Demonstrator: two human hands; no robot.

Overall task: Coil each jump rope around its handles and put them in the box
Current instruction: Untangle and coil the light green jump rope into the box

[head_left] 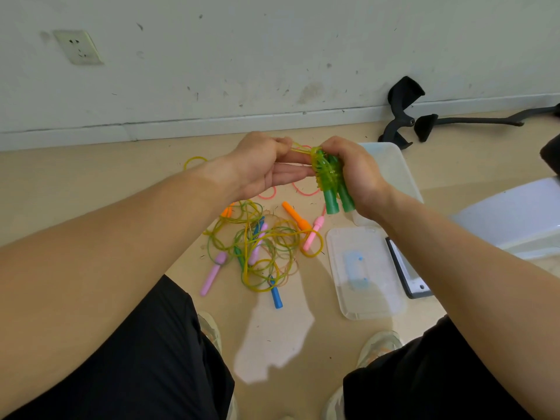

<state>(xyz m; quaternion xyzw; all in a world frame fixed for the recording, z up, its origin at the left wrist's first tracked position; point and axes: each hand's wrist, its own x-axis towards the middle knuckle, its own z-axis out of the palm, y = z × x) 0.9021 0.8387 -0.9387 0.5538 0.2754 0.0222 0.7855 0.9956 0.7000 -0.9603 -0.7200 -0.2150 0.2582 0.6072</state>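
My right hand point(356, 174) grips two green handles point(335, 195) held side by side, with yellow-green rope wound around them. My left hand point(260, 165) pinches a short loop of that rope point(300, 149) just left of the handles. Below my hands, on the floor, lies a tangled pile of ropes point(260, 250) with orange point(295, 216), pink point(313, 231), lilac point(212, 275) and blue handles point(276, 295). The clear plastic box point(391, 165) stands behind my right hand, partly hidden by it.
The box's clear lid point(365, 274) lies flat on the floor to the right of the pile. A black frame piece point(407, 272) rests beside the lid. Black chair parts point(403, 107) lie by the wall. My shoes point(377, 347) and knees fill the foreground.
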